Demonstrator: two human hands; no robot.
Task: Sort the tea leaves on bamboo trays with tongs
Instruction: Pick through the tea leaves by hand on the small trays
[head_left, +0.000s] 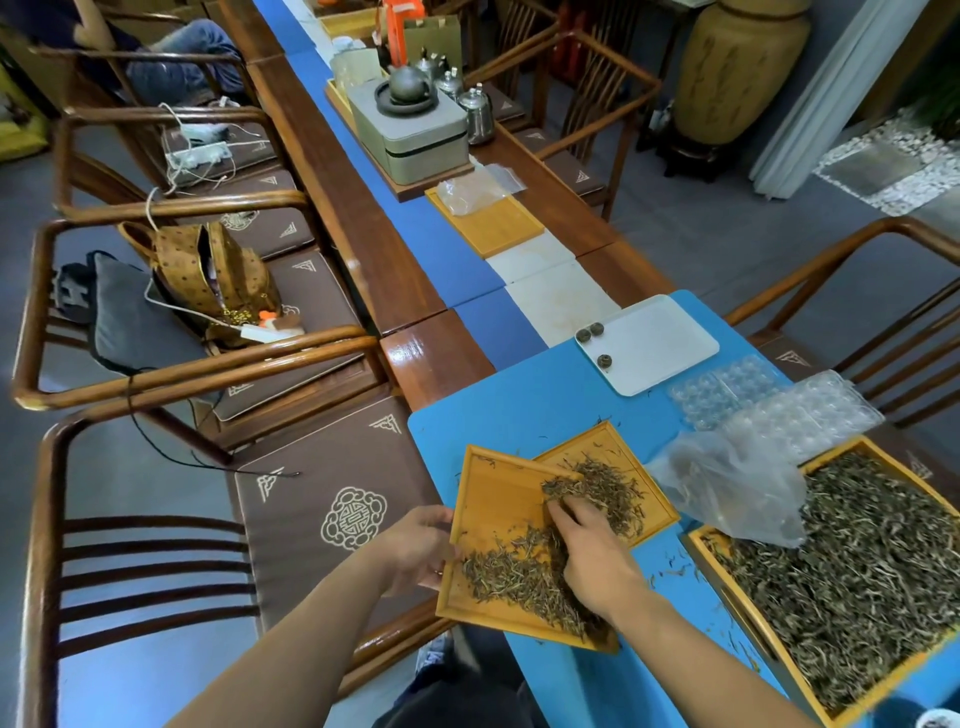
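A small bamboo tray (493, 499) lies tilted over the table's near edge, overlapping a second small bamboo tray (649, 499) behind it. Dry tea leaves (514, 577) lie in a heap on the near tray, and more tea leaves (602, 483) cover the far one. My left hand (421, 551) grips the near tray's left rim. My right hand (587, 551) rests flat on the leaves where the two trays meet, fingers straight. No tongs are in view. A large bamboo tray (748, 613) at the right is full of tea leaves (857, 566).
A crumpled clear plastic bag (737, 493) lies over the large tray's corner. Clear blister moulds (769, 405) and a white tray (654, 343) with three tea balls stand behind. Wooden chairs (156, 519) line the left side. A tea set (415, 114) stands farther up the table.
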